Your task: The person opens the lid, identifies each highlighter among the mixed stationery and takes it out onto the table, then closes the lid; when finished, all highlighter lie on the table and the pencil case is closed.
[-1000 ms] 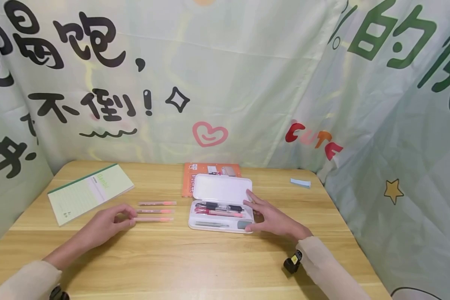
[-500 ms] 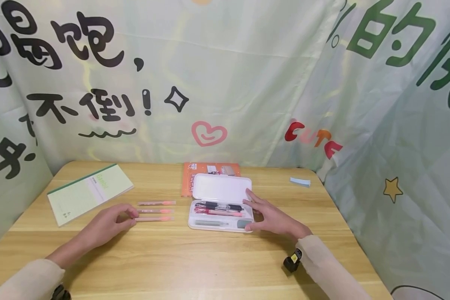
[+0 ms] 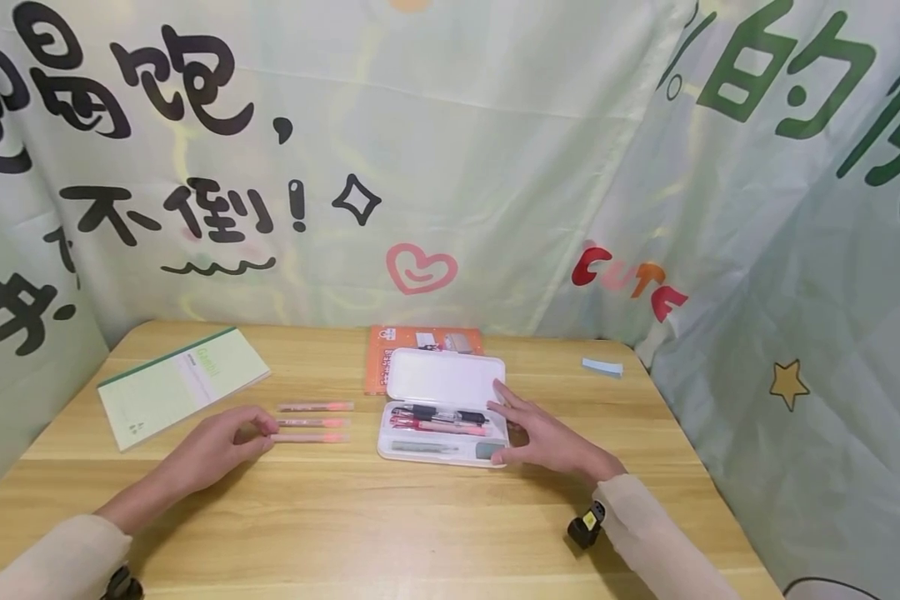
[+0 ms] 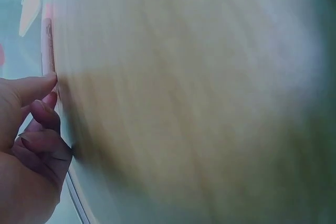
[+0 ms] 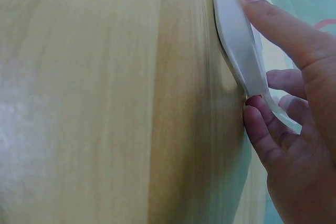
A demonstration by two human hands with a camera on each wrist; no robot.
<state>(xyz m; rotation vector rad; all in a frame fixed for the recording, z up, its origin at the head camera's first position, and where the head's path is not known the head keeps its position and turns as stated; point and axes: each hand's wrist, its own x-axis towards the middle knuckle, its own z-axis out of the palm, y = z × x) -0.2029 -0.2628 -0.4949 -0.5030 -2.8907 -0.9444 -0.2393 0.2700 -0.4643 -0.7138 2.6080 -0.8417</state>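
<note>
Near pen (image 3: 311,438): laid flat on table (image 3: 360,525), L of ctr; L end pinched btwn L thumb & index.
L hand (image 3: 213,447): other fingers curled in beside palm.
Other 2 pens (image 3: 315,407): also pink, lined up parallel just behind near pen; middle one's L end almost reached by fingertips.
Pencil case (image 3: 420,459): white, set R of pens, w/ lid (image 3: 445,377) swung open.
R hand (image 3: 543,435): case gripped at R end, thumb on near side, other fingers spread toward lid edge.
Case contents: black pens (image 3: 423,410) & pink-red pens (image 3: 450,427) piled in rear section; grey block (image 3: 487,451) seated nr R front corner.
Orange booklet (image 3: 378,362): partly covered by lid.
Green-edged notepad (image 3: 161,400): angled, far L.
Blue strip (image 3: 602,367): laid far R.
Printed cloth (image 3: 495,167): hung behind table.
</note>
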